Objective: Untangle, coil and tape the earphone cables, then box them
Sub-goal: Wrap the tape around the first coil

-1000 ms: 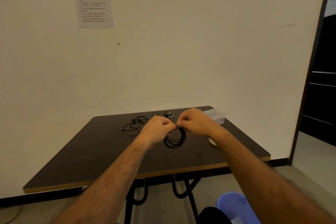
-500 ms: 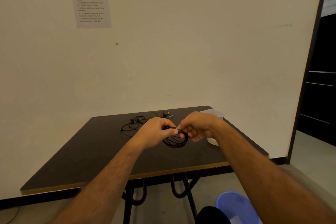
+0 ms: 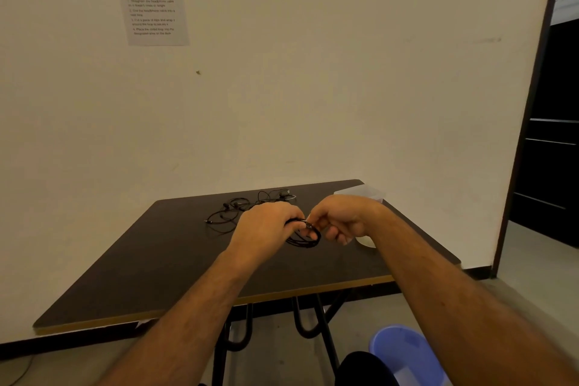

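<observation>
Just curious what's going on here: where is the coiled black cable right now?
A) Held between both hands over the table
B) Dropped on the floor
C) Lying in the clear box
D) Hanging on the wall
A: the left hand and right hand both pinch the coil just above the table.

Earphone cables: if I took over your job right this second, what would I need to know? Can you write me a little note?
Left hand: grips the coiled black cable above the table.
Right hand: pinches the same coil at its top; whether tape is in its fingers is too small to tell.
Loose earphone cables lie tangled at the far middle of the table.
A clear box stands at the far right corner, partly hidden by the right hand. A pale round thing, maybe the tape roll, lies by the right wrist.
Done: one cable coiled.
Left: secure and box this coil, then do the loose ones.
</observation>
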Available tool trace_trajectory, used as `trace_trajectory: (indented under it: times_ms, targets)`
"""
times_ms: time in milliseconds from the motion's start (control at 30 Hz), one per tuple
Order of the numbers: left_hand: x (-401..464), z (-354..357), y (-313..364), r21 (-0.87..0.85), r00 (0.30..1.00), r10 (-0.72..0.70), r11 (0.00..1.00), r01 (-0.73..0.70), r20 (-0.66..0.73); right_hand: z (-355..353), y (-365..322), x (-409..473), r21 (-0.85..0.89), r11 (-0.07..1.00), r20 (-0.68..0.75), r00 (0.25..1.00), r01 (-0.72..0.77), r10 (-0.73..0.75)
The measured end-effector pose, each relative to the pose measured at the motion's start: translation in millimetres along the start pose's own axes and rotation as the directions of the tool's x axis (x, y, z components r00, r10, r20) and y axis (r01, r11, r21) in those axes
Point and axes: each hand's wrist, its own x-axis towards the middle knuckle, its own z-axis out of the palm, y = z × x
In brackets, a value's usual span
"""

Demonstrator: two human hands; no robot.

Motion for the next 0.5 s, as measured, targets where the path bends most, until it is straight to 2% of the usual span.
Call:
trace_trajectory:
  times_ms: [233, 500]
  targets:
    - [-0.9, 3.1, 3.8, 0.036, 0.999, 0.004, 0.999, -0.003, -0.049, 0.5, 0.2, -0.3, 0.015, 1.000, -0.022, 1.000, 0.005, -0.004]
    - [-4.7, 7.0, 0.0, -0.080, 0.998, -0.019, 0.997, 0.014, -0.063, 1.0, 2.1, -2.3, 0.058, 0.995, -0.023, 0.997, 0.076, -0.075]
